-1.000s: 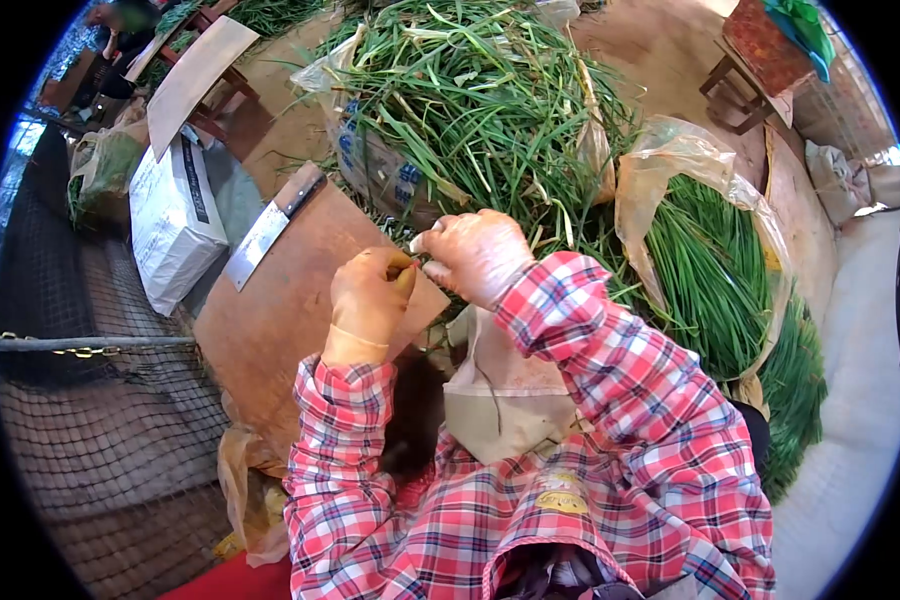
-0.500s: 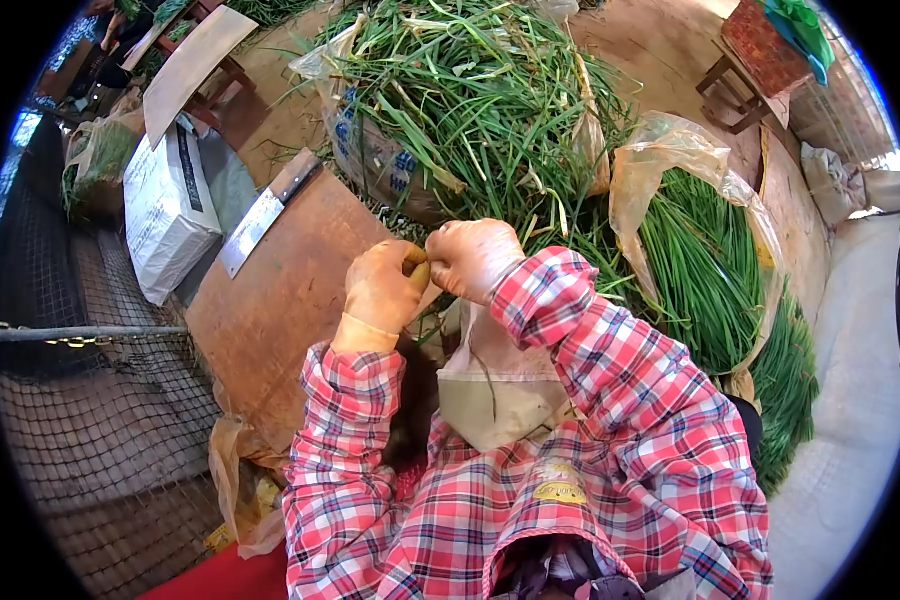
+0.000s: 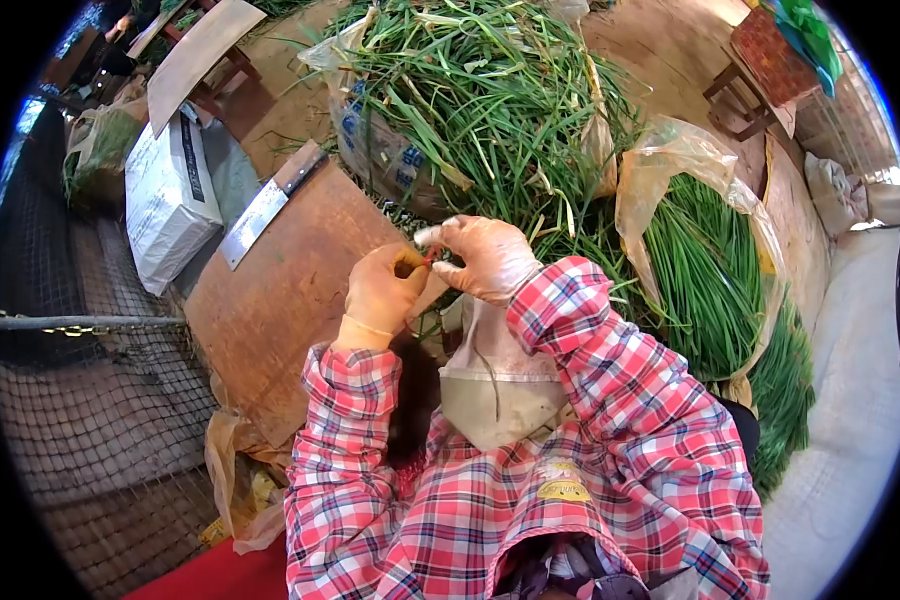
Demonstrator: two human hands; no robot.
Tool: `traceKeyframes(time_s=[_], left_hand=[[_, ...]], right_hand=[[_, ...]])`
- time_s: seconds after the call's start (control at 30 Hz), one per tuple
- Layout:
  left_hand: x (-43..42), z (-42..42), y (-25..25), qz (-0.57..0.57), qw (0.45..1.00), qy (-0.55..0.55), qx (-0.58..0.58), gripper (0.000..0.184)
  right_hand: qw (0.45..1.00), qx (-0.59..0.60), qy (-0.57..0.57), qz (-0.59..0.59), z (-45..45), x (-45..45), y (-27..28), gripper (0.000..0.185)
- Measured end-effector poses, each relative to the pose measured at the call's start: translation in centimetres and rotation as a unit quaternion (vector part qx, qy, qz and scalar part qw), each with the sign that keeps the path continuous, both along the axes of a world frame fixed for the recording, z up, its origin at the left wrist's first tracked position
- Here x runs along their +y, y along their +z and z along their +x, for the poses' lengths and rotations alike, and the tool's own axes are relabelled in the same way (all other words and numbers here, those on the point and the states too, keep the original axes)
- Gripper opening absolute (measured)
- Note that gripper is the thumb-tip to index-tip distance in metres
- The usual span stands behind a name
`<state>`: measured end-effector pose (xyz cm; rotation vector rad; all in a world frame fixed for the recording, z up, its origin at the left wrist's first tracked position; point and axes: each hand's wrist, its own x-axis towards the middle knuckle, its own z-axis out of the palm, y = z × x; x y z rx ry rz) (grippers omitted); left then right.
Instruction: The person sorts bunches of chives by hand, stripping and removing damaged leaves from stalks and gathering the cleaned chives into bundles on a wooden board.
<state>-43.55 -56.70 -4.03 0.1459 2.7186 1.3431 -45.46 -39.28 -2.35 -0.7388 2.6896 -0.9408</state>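
Note:
My left hand (image 3: 380, 292), in a yellowish glove, has its thumb and fingertips pinched on a small red thing (image 3: 430, 257), too small to name. My right hand (image 3: 488, 262), in a pale thin glove, is just beside it with thumb and fingers apart around the red thing's right side. Both hands are over the near edge of a brown board (image 3: 285, 285). A cleaver (image 3: 262, 218) with a dark handle lies flat on that board, left of my hands. Beyond them rises a big sack of loose green stalks (image 3: 480, 100).
A plastic bag (image 3: 670, 150) at the right holds neat long green stalks (image 3: 700, 270), with another green bundle (image 3: 782, 390) beside it. A white box (image 3: 170, 200) and netting (image 3: 120, 420) are at the left. A low wooden stool (image 3: 775, 60) stands at the far right.
My right hand has opened its fingers and moved slightly right, away from the left. The small red thing now shows between the hands. My left hand stays nearly in place.

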Motion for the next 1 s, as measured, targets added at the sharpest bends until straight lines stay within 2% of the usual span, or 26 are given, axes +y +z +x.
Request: traceKeyframes(time_s=[0.03,0.13,0.17,0.2,0.27,0.3,0.33,0.4,0.47,0.5,0.53,0.6,0.63,0.7,0.73,0.77,0.87,0.9,0.93,1.0], left_hand=[[-0.4,-0.1,-1.0,-0.018,0.999,-0.013,0.042,0.012],[-0.2,0.5,-0.7,0.002,1.0,0.003,0.024,0.013],[0.1,0.8,-0.2,0.097,0.993,0.043,-0.055,0.013],[0.1,0.9,-0.4,0.095,0.993,0.048,-0.052,0.013],[-0.5,1.2,-1.6,0.17,0.98,0.054,-0.09,0.015],[-0.5,1.2,-1.6,0.18,0.976,0.058,-0.108,0.015],[-0.5,1.4,-1.4,0.178,0.976,0.062,-0.105,0.015],[0.1,1.9,-0.8,0.214,0.966,0.062,-0.133,0.013],[-0.3,2.3,-2.5,0.214,0.97,0.045,-0.104,0.014],[-0.7,2.1,-2.5,0.264,0.951,0.065,-0.149,0.014],[-1.2,2.0,-2.5,0.312,0.926,0.085,-0.194,0.014],[-3.0,1.4,-1.3,0.316,0.917,0.092,-0.225,0.022],[-3.4,1.3,-0.3,0.32,0.917,0.096,-0.218,0.024],[-3.4,1.4,0.2,0.324,0.917,0.102,-0.209,0.027],[-3.1,1.6,0.2,0.346,0.916,0.107,-0.175,0.025],[-2.9,1.7,0.1,0.368,0.912,0.111,-0.143,0.024],[-3.6,1.6,-0.7,0.307,0.929,0.088,-0.185,0.021],[-3.3,1.7,-0.9,0.305,0.93,0.094,-0.18,0.019],[-3.3,1.8,-1.4,0.305,0.93,0.095,-0.181,0.019],[-3.7,1.9,-2.5,0.32,0.926,0.123,-0.16,0.019]], right_hand=[[0.999,-0.035,-0.015,0.003,-0.1,-0.4,-0.5,0.026],[0.998,-0.048,-0.044,0.024,0.1,-1.2,-0.9,0.022],[0.997,-0.06,-0.043,-0.024,0.0,-1.0,-1.3,0.021],[0.993,-0.069,-0.058,-0.071,0.0,-1.1,-1.4,0.021],[0.973,-0.175,-0.072,-0.136,-0.3,-0.9,-1.2,0.019],[0.944,-0.251,-0.088,-0.194,-0.1,-1.0,-1.1,0.017],[0.926,-0.277,-0.095,-0.237,0.0,-1.3,-1.8,0.016],[0.823,-0.369,-0.141,-0.408,0.1,-2.1,-1.7,0.016],[0.777,-0.4,-0.184,-0.45,-0.4,-2.4,-0.6,0.015],[0.809,-0.401,-0.159,-0.399,-0.8,-2.4,-0.6,0.015],[0.809,-0.4,-0.161,-0.4,-1.0,-2.5,-0.8,0.015],[0.808,-0.404,-0.138,-0.407,-1.1,-3.0,-1.6,0.014],[0.825,-0.379,-0.154,-0.389,-1.3,-3.2,-2.2,0.013],[0.827,-0.376,-0.152,-0.388,-1.6,-3.2,-2.6,0.013],[0.828,-0.375,-0.151,-0.388,-1.7,-3.3,-2.7,0.014],[0.852,-0.36,-0.141,-0.352,-1.8,-3.4,-3.5,0.017],[0.867,-0.331,-0.118,-0.353,-1.7,-4.4,-5.3,0.019],[0.873,-0.341,-0.118,-0.328,-1.6,-4.4,-4.9,0.03],[0.873,-0.341,-0.118,-0.328,-1.6,-4.3,-4.6,0.03],[0.91,-0.287,-0.101,-0.283,-1.6,-4.4,-3.8,0.047]])
